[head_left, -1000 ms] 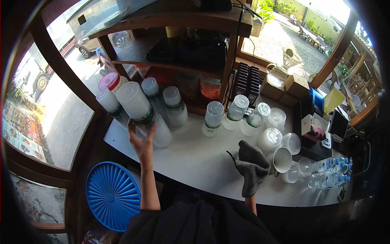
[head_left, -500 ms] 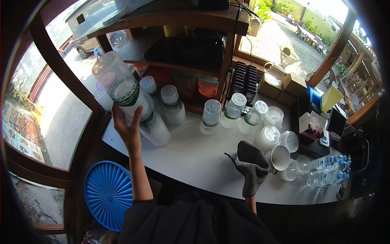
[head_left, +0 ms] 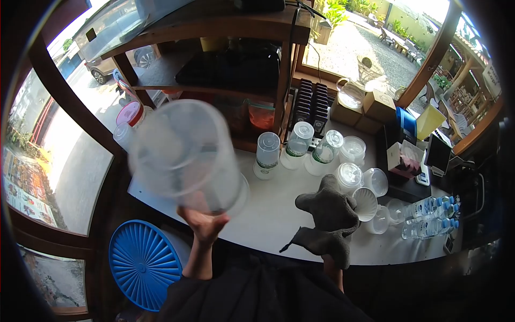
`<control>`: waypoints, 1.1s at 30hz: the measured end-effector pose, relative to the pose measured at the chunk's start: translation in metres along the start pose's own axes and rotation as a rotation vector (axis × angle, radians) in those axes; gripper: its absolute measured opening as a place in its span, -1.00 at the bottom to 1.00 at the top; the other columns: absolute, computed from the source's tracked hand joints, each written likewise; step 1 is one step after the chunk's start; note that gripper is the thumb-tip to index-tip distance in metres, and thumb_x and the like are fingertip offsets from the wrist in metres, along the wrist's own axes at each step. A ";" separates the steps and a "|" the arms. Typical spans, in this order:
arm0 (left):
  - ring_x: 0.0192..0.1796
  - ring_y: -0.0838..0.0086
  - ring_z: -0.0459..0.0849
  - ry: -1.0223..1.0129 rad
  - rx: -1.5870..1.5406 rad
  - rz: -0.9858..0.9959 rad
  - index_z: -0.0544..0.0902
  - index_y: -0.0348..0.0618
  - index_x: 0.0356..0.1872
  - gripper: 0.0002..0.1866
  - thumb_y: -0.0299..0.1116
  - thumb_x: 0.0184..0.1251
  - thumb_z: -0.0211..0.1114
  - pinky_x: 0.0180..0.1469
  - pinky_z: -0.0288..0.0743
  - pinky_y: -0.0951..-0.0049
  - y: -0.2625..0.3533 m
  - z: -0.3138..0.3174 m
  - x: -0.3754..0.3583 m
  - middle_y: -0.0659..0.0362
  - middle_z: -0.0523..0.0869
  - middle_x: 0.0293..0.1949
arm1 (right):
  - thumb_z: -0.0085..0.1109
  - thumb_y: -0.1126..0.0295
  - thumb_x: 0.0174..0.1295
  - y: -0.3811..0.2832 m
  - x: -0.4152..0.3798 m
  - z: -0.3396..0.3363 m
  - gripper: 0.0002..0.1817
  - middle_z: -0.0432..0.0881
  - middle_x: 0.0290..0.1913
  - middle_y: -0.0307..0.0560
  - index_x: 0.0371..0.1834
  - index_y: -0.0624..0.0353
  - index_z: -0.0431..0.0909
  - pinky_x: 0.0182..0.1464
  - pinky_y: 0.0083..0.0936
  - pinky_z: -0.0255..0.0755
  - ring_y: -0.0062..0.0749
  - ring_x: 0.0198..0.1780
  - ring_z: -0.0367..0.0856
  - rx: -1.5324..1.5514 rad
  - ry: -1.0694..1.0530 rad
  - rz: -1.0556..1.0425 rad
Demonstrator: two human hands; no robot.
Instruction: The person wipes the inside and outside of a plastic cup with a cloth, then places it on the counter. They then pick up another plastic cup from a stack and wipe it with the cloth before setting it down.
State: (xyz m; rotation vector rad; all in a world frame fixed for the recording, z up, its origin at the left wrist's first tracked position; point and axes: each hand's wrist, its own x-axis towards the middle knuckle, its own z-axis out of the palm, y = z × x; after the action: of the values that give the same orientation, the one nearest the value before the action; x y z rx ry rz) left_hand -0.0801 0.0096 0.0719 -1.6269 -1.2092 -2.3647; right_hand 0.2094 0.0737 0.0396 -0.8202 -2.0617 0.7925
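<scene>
My left hand is closed round the lower part of a clear plastic cup stack, raised close to the camera and blurred by motion. It hides part of the counter behind it. A dark grey cloth covers my right hand, and only the wrist shows below it; the fingers are hidden. The cloth hangs over the white counter. Just right of it are a ribbed white cup and a lidded container stack. Upside-down clear cups stand behind.
Several water bottles lie at the right. A wooden shelf rises at the back left. Below the counter, a blue ribbed lid is at the left. Boxes and a dark tray sit at the back right.
My left hand has brought the cup stack nearer to the camera, rightward and lower, tipping it. The grey cloth has spread out and shifted over my right hand. The view has turned slightly.
</scene>
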 end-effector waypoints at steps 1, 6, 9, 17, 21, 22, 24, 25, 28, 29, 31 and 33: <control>0.29 0.16 0.34 -0.156 -0.028 -0.115 0.24 -0.17 0.38 -0.09 -0.19 -0.01 0.52 0.30 0.26 0.14 0.009 0.010 0.001 -0.06 0.34 0.22 | 0.31 0.35 -0.07 -0.002 0.000 0.003 -0.61 0.64 -0.17 0.04 -0.13 0.28 0.61 0.06 -0.28 0.38 -0.15 -0.12 0.57 -0.014 0.001 -0.007; 0.08 0.33 0.53 -0.695 -0.042 -0.624 0.47 -0.14 0.26 -0.17 -0.18 -0.15 0.57 0.15 0.39 0.37 0.021 0.046 -0.026 0.06 0.50 0.00 | 0.31 0.34 -0.07 -0.011 0.015 0.031 -0.60 0.63 -0.15 0.04 -0.11 0.27 0.60 0.08 -0.28 0.37 -0.15 -0.10 0.56 -0.055 0.065 -0.046; 0.02 0.31 0.57 -0.747 -0.056 -0.766 0.49 -0.12 0.25 -0.23 -0.23 -0.14 0.49 0.13 0.42 0.36 0.023 0.044 -0.039 0.05 0.53 -0.05 | 0.31 0.34 -0.06 -0.003 0.023 0.019 -0.59 0.63 -0.15 0.04 -0.11 0.27 0.60 0.09 -0.27 0.36 -0.14 -0.09 0.56 -0.068 0.043 -0.060; -0.02 0.33 0.58 -0.701 0.044 -0.737 0.54 -0.09 0.20 -0.27 -0.33 -0.19 0.48 0.11 0.43 0.36 0.022 0.035 -0.033 0.08 0.55 -0.09 | 0.31 0.33 -0.06 -0.004 0.026 0.040 -0.58 0.62 -0.13 0.03 -0.08 0.26 0.59 0.11 -0.26 0.35 -0.13 -0.07 0.55 -0.027 0.152 -0.032; 0.03 0.26 0.55 -0.746 0.120 -0.660 0.50 -0.05 0.24 -0.23 -0.36 -0.19 0.48 0.12 0.44 0.31 0.020 0.030 -0.031 0.06 0.51 -0.04 | 0.32 0.33 -0.05 -0.007 0.026 0.047 -0.57 0.61 -0.12 0.03 -0.07 0.25 0.58 0.12 -0.26 0.34 -0.13 -0.05 0.54 -0.015 0.179 -0.045; 0.05 0.24 0.54 -0.767 0.124 -0.628 0.48 -0.03 0.25 -0.22 -0.36 -0.19 0.49 0.12 0.44 0.29 0.018 0.028 -0.030 0.06 0.50 -0.02 | 0.32 0.33 -0.05 -0.007 0.028 0.044 -0.57 0.61 -0.12 0.03 -0.07 0.25 0.58 0.13 -0.26 0.34 -0.13 -0.05 0.54 -0.015 0.172 -0.049; 0.08 0.21 0.52 -0.811 0.172 -0.580 0.46 0.00 0.27 -0.19 -0.35 -0.19 0.50 0.12 0.45 0.26 0.017 0.025 -0.023 0.06 0.47 0.01 | 0.32 0.32 -0.05 -0.005 0.028 0.040 -0.57 0.61 -0.11 0.03 -0.07 0.24 0.57 0.13 -0.25 0.33 -0.13 -0.04 0.54 -0.024 0.157 -0.054; 0.09 0.19 0.51 -0.836 0.214 -0.568 0.45 0.01 0.28 -0.17 -0.34 -0.19 0.51 0.12 0.45 0.24 0.021 0.022 -0.016 0.05 0.45 0.03 | 0.32 0.32 -0.05 -0.004 0.027 0.039 -0.57 0.61 -0.11 0.03 -0.06 0.24 0.57 0.14 -0.25 0.33 -0.13 -0.04 0.54 -0.029 0.147 -0.057; 0.12 0.18 0.50 -0.849 0.299 -0.513 0.44 0.03 0.29 -0.12 -0.21 -0.22 0.59 0.14 0.44 0.21 0.023 0.018 -0.008 0.04 0.42 0.05 | 0.32 0.32 -0.05 -0.001 0.027 0.031 -0.56 0.61 -0.10 0.03 -0.05 0.24 0.57 0.14 -0.25 0.32 -0.12 -0.03 0.53 -0.031 0.128 -0.056; 0.13 0.19 0.49 -0.850 0.307 -0.466 0.39 0.02 0.32 -0.08 -0.18 -0.22 0.60 0.15 0.43 0.18 0.022 0.017 -0.009 0.04 0.41 0.08 | 0.32 0.32 -0.04 -0.001 0.028 0.031 -0.56 0.61 -0.10 0.03 -0.05 0.24 0.57 0.15 -0.25 0.32 -0.12 -0.03 0.53 -0.033 0.127 -0.057; 0.18 0.20 0.46 -0.662 0.231 -0.435 0.28 0.01 0.37 -0.04 -0.07 -0.13 0.56 0.18 0.41 0.13 0.017 0.021 -0.015 0.03 0.37 0.15 | 0.32 0.32 -0.04 0.000 0.031 0.031 -0.56 0.60 -0.10 0.03 -0.05 0.23 0.56 0.15 -0.24 0.32 -0.12 -0.02 0.53 -0.030 0.128 -0.055; 0.24 0.20 0.40 -0.277 0.065 -0.460 0.15 -0.01 0.44 -0.02 0.09 0.04 0.45 0.21 0.37 0.06 0.012 0.034 -0.033 0.01 0.31 0.23 | 0.32 0.32 -0.04 0.001 0.034 0.033 -0.55 0.60 -0.09 0.03 -0.04 0.23 0.56 0.16 -0.24 0.31 -0.12 -0.02 0.53 -0.025 0.136 -0.054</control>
State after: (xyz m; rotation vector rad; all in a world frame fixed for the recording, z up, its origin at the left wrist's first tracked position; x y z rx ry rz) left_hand -0.0333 0.0094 0.0573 -1.8703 -1.8711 -2.3460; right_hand 0.1652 0.0918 0.0363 -0.8066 -1.9680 0.6650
